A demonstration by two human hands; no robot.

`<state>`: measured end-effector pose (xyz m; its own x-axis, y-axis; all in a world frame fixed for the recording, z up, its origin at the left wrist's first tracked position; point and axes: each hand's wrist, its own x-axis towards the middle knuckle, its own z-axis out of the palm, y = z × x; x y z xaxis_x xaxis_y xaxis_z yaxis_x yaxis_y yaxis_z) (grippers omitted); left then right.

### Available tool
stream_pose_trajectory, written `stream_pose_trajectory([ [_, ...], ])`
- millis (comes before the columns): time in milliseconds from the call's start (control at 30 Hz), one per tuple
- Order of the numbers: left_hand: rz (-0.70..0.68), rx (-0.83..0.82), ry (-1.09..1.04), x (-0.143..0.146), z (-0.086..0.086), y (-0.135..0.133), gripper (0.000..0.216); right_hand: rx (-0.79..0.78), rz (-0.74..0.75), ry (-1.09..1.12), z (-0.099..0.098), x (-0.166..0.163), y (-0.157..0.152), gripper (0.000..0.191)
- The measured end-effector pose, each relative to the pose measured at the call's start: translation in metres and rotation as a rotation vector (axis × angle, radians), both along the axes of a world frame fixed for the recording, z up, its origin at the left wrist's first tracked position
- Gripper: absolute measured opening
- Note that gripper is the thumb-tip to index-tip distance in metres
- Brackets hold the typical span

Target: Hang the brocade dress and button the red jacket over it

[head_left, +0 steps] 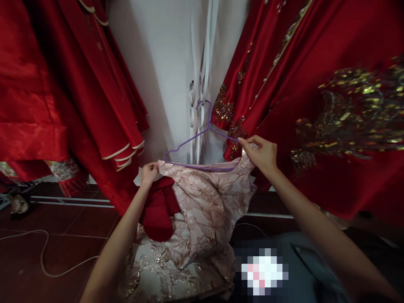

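A pale pink dress (202, 198) with shiny gold patterning hangs from a purple wire hanger (191, 138) in front of me. The hanger's hook is up at a white metal rack piece; whether it is hooked on there I cannot tell. My left hand (149, 171) pinches the dress's left shoulder near the hanger's end. My right hand (261, 155) is closed on the right shoulder, thumb and finger at the hanger's arm. A folded dark red cloth (160, 208) lies against the dress below my left hand.
Red garments (91, 84) hang on the left, and red garments with gold sequins (347, 113) on the right. A white metal stand (197, 63) rises against the wall between them. A pale cable (47, 261) runs across the tiled floor, and shoes (18, 205) stand at the far left.
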<state>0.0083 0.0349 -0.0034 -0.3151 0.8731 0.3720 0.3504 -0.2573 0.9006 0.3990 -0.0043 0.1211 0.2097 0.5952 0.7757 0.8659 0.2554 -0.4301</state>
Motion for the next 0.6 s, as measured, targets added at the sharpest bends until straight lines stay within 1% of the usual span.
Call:
stream_pose_trajectory([
  [167,-0.004,-0.003,-0.01,0.0009,0.0058,-0.0043,0.02,0.001,-0.009,0.003,-0.0003,-0.0004,-0.0002,0.042],
  [467,0.001,0.013,0.009,0.0014,0.0038,-0.0077,0.02,0.0,0.012,-0.005,-0.0002,0.0004,0.0005,0.041],
  [533,0.003,0.029,0.025,0.001,0.0057,-0.0057,0.021,0.002,0.016,-0.007,-0.0002,0.001,0.0011,0.041],
  [600,0.012,0.049,0.039,0.0017,0.0111,-0.0028,0.022,-0.001,0.026,-0.002,-0.0002,0.0015,0.0022,0.042],
])
